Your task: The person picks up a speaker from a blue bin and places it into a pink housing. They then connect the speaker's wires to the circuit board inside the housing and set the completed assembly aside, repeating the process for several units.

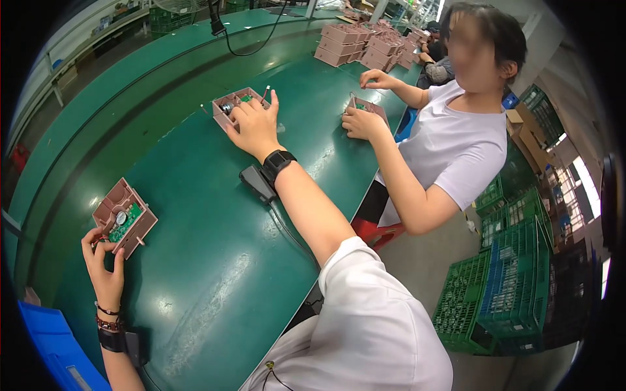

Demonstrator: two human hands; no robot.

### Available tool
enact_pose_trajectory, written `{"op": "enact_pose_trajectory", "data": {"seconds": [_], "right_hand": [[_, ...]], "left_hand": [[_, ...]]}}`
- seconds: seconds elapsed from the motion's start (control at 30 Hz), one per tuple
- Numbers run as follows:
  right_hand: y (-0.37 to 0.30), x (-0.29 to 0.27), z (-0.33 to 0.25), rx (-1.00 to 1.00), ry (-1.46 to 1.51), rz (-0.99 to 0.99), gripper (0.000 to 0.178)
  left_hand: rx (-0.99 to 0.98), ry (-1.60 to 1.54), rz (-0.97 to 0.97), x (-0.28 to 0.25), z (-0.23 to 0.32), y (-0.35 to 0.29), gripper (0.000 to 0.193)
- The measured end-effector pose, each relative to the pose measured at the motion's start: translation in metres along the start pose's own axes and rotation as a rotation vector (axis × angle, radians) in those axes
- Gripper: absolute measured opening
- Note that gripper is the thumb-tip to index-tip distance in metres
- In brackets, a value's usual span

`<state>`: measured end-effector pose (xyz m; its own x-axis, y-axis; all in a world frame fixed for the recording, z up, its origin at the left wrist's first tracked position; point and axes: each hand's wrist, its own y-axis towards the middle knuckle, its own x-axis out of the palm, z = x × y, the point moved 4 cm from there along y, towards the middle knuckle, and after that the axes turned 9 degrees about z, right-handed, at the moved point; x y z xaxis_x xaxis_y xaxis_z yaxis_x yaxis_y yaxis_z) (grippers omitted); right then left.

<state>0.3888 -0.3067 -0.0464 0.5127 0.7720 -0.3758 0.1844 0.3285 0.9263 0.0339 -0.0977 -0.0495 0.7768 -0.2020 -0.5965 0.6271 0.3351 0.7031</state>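
pink box (139, 232) just beyond left hand (106, 277), fingers parted, touching near edge; long axis unclear; right hand (256, 129) farther off, fingers bent into second box (222, 119); both grips unclear.

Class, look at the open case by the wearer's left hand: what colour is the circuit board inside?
The circuit board is green, seen in the head view.

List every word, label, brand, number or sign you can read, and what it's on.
No text is readable in this view.
Green circuit board in the pink housing at the left hand: any markings too small to read.
Pale strip on the blue bin, lower left: no lettering can be made out.
Green crate on the right: nothing legible.
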Motion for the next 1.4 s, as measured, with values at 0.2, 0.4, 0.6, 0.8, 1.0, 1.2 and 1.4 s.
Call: {"op": "enact_pose_trajectory", "data": {"seconds": [0.2, 0.4, 0.6, 0.8, 1.0, 1.2, 1.4], "right_hand": [[0.015, -0.003, -0.027, -0.061, -0.091, 0.078, 0.01], [0.011, -0.012, -0.017, -0.045, 0.079, 0.143, 0.012], [0.035, -0.014, -0.128, 0.376, 0.827, -0.088, 0.014], [0.014, 0.005, -0.213, 0.862, 1.413, -0.16, 0.013], [-0.002, 0.052, -0.151, 0.934, 1.427, -0.292, 0.017], [0.003, 0.068, -0.171, 0.858, 1.347, -0.489, 0.022], [0.047, 0.026, -0.159, 0.663, 1.434, -0.183, 0.048]], "left_hand": [[0.048, -0.085, 0.0, -0.014, 0.004, 0.004, 0.016], [0.206, -0.096, 0.11, -0.023, 0.018, 0.014, 0.022], [0.113, -0.037, 0.343, -0.04, 0.034, -0.004, 0.019], [0.33, -0.385, 0.038, -0.018, 0.091, -0.011, 0.016], [0.059, 0.004, 0.523, -0.071, 0.005, 0.033, 0.02], [-0.501, 0.981, 0.496, -0.138, -0.202, -0.007, 0.055], [-0.603, 1.232, 0.285, -0.148, -0.246, 0.008, 0.043]]}}
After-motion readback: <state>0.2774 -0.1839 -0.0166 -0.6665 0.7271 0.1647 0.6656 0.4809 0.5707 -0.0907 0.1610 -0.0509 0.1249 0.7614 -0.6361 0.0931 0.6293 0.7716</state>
